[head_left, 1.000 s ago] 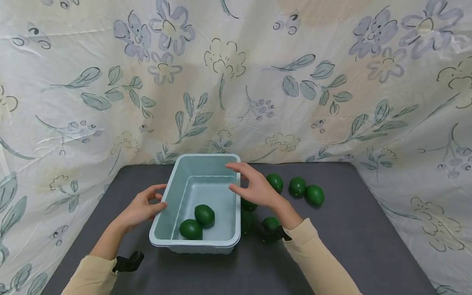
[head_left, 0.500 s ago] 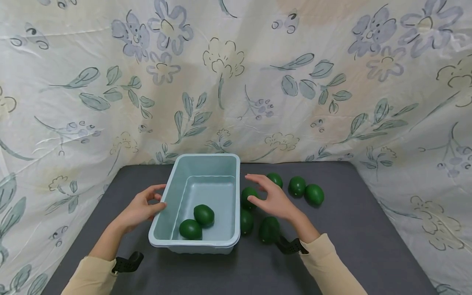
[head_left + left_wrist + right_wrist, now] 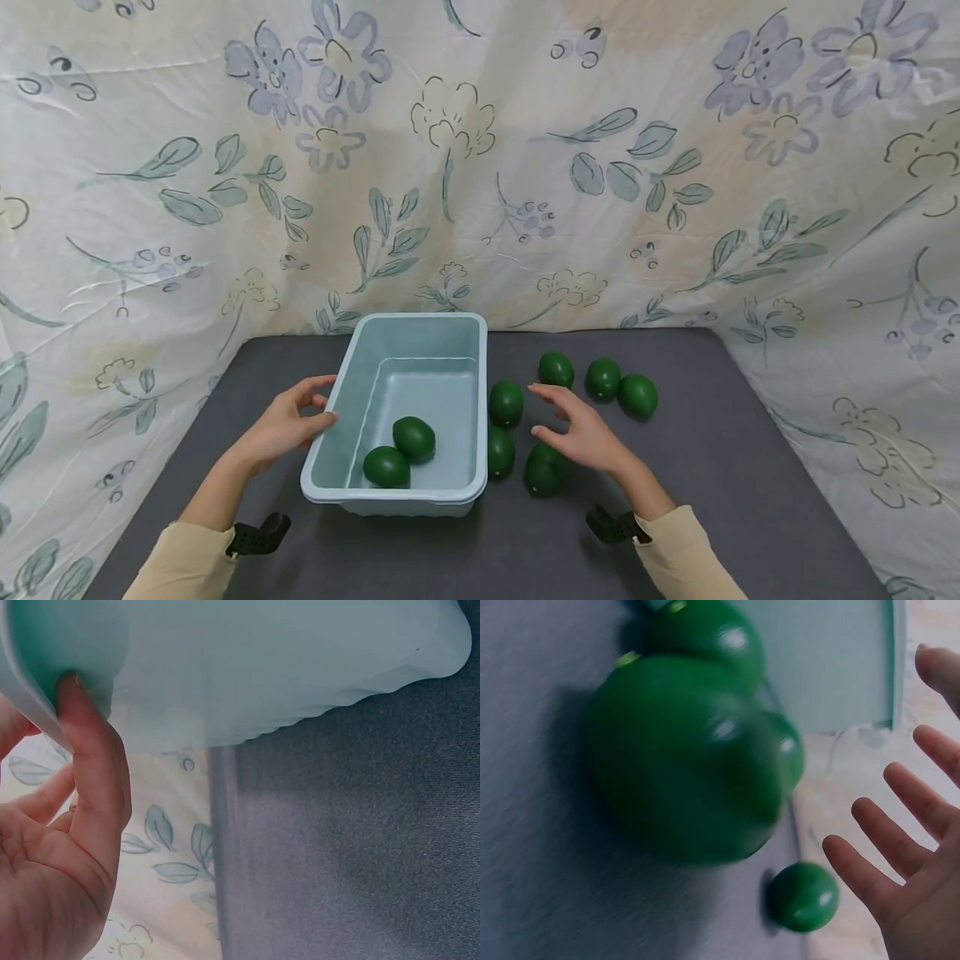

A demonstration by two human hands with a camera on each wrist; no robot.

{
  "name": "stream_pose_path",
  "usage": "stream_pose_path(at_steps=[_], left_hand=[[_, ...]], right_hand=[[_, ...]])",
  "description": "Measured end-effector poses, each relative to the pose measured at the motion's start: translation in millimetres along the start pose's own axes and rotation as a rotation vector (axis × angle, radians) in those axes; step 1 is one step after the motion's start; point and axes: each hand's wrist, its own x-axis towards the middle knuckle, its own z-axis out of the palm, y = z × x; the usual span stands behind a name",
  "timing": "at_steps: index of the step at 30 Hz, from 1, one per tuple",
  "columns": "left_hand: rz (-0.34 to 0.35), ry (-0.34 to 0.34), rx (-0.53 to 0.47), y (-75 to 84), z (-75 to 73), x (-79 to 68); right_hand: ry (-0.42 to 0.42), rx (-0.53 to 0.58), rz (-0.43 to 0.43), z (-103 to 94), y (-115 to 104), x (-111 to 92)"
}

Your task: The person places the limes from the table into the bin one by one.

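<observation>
My left hand [image 3: 283,427] grips the left rim of a pale blue plastic tub [image 3: 318,490]; in the left wrist view the tub's wall [image 3: 300,667] fills the top. Two dark green avocados lie in its near part, one avocado [image 3: 386,467] beside another avocado [image 3: 414,437]. To the right of the tub my right hand [image 3: 588,433] hovers with its fingers spread and nothing in them. Close under it lies an avocado [image 3: 545,471], large in the right wrist view, where the avocado [image 3: 682,761] stands apart from the fingers [image 3: 892,840].
More avocados lie by the tub's right wall, one avocado [image 3: 506,404] behind another avocado [image 3: 500,452]. Farther back are three, among them an avocado [image 3: 557,369] and an avocado [image 3: 638,396]. A floral cloth [image 3: 480,167] hangs behind the dark grey table [image 3: 720,467].
My right hand has moved from over the tub's right rim to the right and toward me, uncovering the avocados beside the tub. The left hand stays on the rim.
</observation>
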Motion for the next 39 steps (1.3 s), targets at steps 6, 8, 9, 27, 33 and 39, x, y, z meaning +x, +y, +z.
stream_pose_path(at_steps=[6, 8, 9, 27, 33, 39], left_hand=[[0.003, -0.003, -0.006, -0.5, -0.3, -0.7], [0.005, -0.002, -0.003, -0.7, -0.4, -0.8], [0.006, -0.001, -0.003, -0.8, -0.4, -0.7], [0.005, 0.006, 0.010, -1.1, -0.1, -0.2], [0.004, 0.003, 0.000, -1.4, 0.1, 0.0], [0.006, -0.002, -0.012, -1.5, 0.3, -0.7]], right_hand=[[-0.019, -0.020, 0.015, 4.1, 10.9, -16.6], [-0.028, -0.023, 0.019, 5.5, 12.8, -20.9], [-0.035, -0.024, 0.021, 6.3, 13.6, -22.7], [-0.117, -0.062, 0.048, 21.3, 20.5, -38.5], [-0.131, -0.035, 0.052, 23.6, 21.5, -40.1], [-0.144, -0.027, 0.065, 24.7, 23.1, -41.1]])
